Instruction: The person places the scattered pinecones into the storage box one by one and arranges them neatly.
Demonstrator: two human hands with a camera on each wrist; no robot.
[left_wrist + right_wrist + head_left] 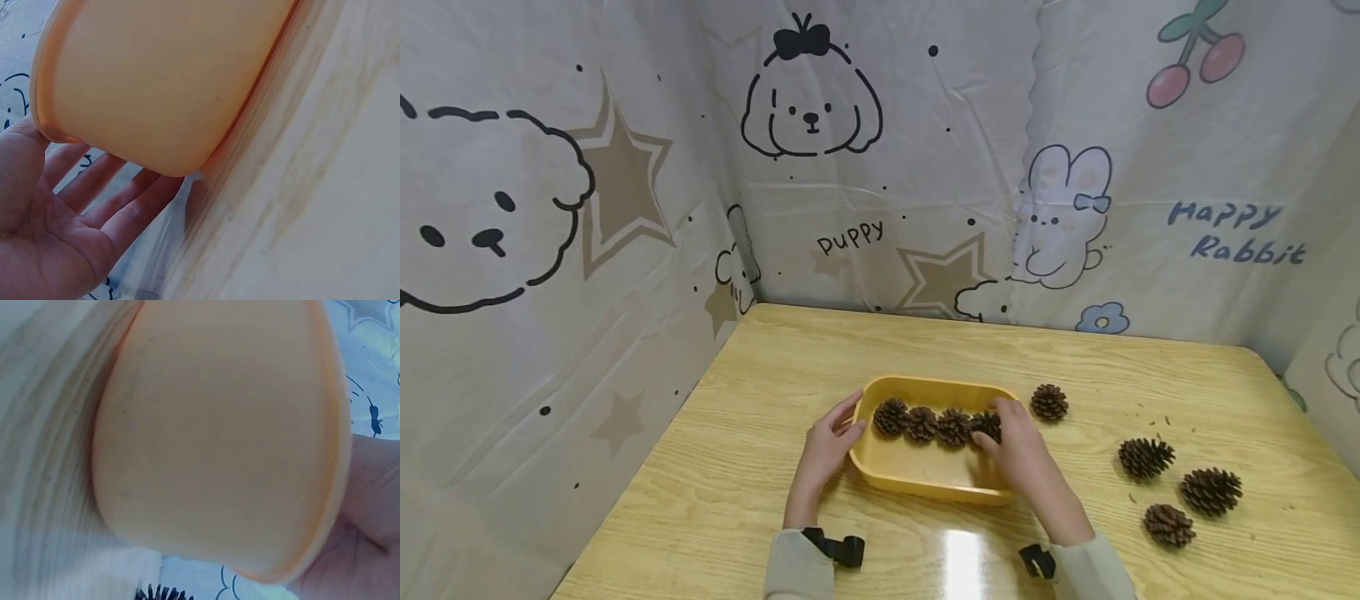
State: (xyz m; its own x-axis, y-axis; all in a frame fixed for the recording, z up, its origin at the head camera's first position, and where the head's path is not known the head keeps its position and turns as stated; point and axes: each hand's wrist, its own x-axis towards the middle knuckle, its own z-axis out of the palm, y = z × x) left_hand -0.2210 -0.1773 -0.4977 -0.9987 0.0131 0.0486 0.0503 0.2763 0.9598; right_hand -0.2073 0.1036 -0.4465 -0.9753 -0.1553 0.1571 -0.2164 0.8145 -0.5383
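A yellow plastic bin (917,487) sits on the table with a row of pine cones (921,424) along its inside. My left hand (831,443) grips the bin's left end, thumb at the rim and fingers along the outer wall. In the left wrist view those fingers (134,209) lie against the bin's wall (156,81). Reaching over the right end, my right hand (1021,443) holds the rightmost pine cone (987,425) inside the bin, partly covering it. The bin's wall (219,437) hides the right fingertips in the right wrist view.
One pine cone (1048,402) lies just right of the bin. Farther right are three more, among them a pine cone (1212,491) near small brown flakes. A printed cloth (880,192) hangs behind the wooden table (715,500) and along its left side.
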